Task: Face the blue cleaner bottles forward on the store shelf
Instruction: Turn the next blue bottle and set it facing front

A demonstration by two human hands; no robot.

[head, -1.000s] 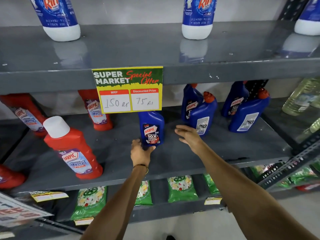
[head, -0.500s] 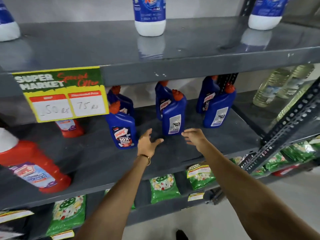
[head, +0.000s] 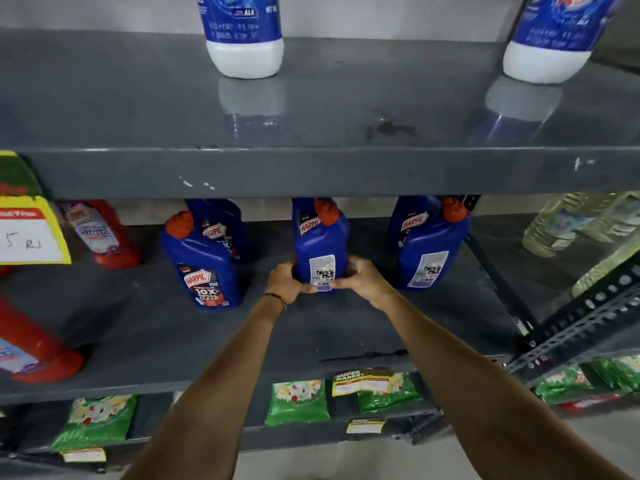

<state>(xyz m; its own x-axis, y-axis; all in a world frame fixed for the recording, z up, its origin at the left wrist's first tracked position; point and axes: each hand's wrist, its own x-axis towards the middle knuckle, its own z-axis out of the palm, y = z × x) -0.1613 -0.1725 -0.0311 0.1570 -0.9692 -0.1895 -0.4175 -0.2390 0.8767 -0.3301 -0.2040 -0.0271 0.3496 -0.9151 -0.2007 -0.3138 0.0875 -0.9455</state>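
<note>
Several blue cleaner bottles with red caps stand on the middle grey shelf [head: 207, 344]. The centre front bottle [head: 322, 247] shows its white back label to me. My left hand [head: 285, 282] and my right hand [head: 363, 280] both clasp its base from either side. To its left, a blue bottle [head: 204, 271] shows its front label, with another blue bottle [head: 221, 226] behind it. At the right, a blue bottle [head: 431, 254] shows its back label, and one more [head: 410, 220] stands behind it. A further bottle [head: 304, 216] peeks out behind the held one.
Red cleaner bottles [head: 100, 233] stand at the left of the same shelf, next to a yellow price sign [head: 31, 233]. White-based blue bottles [head: 244, 36] sit on the upper shelf. Clear bottles [head: 568, 226] stand at the right. Green packets [head: 298, 401] lie on the lower shelf.
The view has shifted right and closer. Both hands, open and apart in front of the bottles before, have closed around the base of the centre bottle that shows its back label.
</note>
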